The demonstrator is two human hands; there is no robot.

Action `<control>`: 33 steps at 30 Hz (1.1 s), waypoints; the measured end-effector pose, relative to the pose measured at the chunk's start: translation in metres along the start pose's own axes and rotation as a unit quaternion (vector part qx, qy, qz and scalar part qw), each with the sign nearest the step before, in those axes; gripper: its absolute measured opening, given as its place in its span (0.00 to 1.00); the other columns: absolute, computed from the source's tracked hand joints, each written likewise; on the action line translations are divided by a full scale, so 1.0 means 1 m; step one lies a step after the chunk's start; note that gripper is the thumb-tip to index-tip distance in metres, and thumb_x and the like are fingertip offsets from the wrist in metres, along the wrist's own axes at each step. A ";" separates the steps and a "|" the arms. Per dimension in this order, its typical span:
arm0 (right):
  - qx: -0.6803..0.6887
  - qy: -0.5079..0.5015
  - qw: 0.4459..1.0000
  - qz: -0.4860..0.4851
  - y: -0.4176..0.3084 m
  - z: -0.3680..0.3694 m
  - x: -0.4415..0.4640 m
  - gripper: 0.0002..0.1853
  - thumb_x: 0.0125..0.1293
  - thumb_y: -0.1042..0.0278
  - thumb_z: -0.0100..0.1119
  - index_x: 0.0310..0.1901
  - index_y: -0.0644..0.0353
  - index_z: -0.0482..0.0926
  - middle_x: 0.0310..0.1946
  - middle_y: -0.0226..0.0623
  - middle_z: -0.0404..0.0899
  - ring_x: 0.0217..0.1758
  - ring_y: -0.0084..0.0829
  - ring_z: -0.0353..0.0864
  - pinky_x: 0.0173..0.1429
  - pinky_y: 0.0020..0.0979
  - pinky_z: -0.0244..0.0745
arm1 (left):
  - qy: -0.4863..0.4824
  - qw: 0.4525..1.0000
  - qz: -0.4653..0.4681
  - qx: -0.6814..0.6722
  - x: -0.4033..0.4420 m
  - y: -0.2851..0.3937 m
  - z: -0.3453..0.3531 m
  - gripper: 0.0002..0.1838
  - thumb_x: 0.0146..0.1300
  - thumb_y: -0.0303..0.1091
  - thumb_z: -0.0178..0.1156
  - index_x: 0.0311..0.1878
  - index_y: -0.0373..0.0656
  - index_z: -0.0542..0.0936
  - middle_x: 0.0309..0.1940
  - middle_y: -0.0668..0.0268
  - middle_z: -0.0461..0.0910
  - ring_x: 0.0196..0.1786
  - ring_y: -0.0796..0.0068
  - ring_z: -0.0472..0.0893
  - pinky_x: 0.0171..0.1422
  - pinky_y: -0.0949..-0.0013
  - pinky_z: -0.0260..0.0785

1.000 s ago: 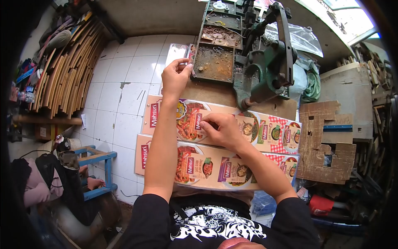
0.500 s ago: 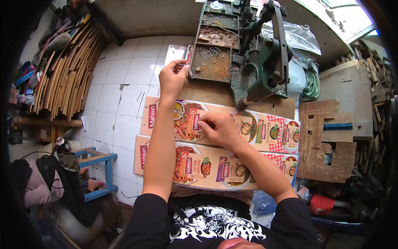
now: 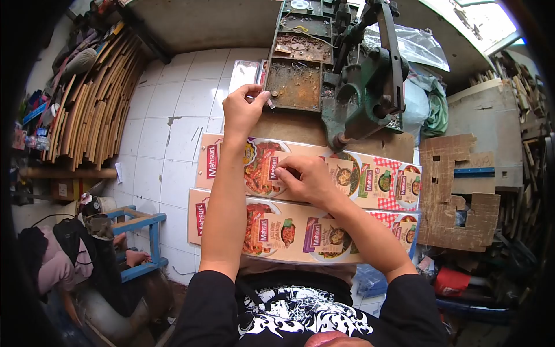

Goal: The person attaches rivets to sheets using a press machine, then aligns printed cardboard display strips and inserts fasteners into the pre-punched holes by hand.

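The lower printed sheet (image 3: 277,231) lies nearest the torso, the upper printed sheet (image 3: 373,184) just beyond it. The left hand (image 3: 244,110) pinches 1 small pale piece (image 3: 270,104) beside the tray (image 3: 296,84). The right hand (image 3: 303,178) curls above the upper printed sheet; I cannot tell if it pinches anything. Farther right stands 1 green press (image 3: 367,104).

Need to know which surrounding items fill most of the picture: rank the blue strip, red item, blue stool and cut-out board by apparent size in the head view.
1. Cut-out board
2. Blue stool, partly hidden
3. Red item
4. Blue strip
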State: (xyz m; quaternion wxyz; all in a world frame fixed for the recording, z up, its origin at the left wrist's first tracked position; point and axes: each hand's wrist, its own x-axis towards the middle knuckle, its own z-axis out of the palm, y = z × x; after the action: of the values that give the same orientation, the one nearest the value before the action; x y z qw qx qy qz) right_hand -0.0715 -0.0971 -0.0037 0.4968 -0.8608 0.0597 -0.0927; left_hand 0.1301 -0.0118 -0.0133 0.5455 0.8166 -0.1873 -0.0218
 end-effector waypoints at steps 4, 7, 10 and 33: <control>0.009 -0.003 1.000 -0.002 0.001 -0.001 -0.001 0.08 0.63 0.62 0.66 0.37 0.58 0.85 0.29 0.43 0.83 0.29 0.43 0.83 0.34 0.38 0.75 | 0.000 1.000 0.007 0.006 0.001 0.000 0.001 0.15 0.59 0.35 0.71 0.44 0.35 0.86 0.30 0.63 0.87 0.31 0.80 0.83 0.39 0.74 0.76; 0.000 0.000 1.000 0.004 0.001 0.000 -0.001 0.08 0.63 0.62 0.66 0.37 0.58 0.85 0.29 0.43 0.83 0.29 0.43 0.83 0.34 0.38 0.75 | 0.001 1.000 0.020 0.011 0.000 -0.001 0.001 0.14 0.59 0.36 0.72 0.43 0.36 0.87 0.29 0.63 0.87 0.30 0.81 0.83 0.38 0.74 0.75; -0.006 -0.002 1.000 0.005 0.000 -0.001 -0.001 0.08 0.63 0.62 0.66 0.37 0.57 0.85 0.29 0.43 0.83 0.29 0.43 0.83 0.34 0.38 0.75 | 0.002 0.999 0.027 0.024 -0.001 0.000 0.001 0.14 0.59 0.36 0.72 0.43 0.36 0.87 0.28 0.64 0.87 0.30 0.81 0.82 0.37 0.74 0.75; -0.003 -0.008 1.000 -0.012 0.000 -0.003 -0.001 0.07 0.64 0.68 0.65 0.38 0.62 0.85 0.29 0.44 0.84 0.28 0.34 0.84 0.34 0.32 0.77 | 0.024 0.993 0.101 0.055 -0.005 0.004 0.002 0.11 0.56 0.29 0.69 0.42 0.36 0.87 0.33 0.61 0.86 0.27 0.78 0.81 0.35 0.72 0.74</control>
State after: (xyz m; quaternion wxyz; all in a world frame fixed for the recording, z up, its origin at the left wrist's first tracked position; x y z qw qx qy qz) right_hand -0.0728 -0.0992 -0.0024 0.4937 -0.8636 0.0463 -0.0916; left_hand 0.1240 -0.0132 -0.0110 0.5032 0.8227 -0.2568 0.0637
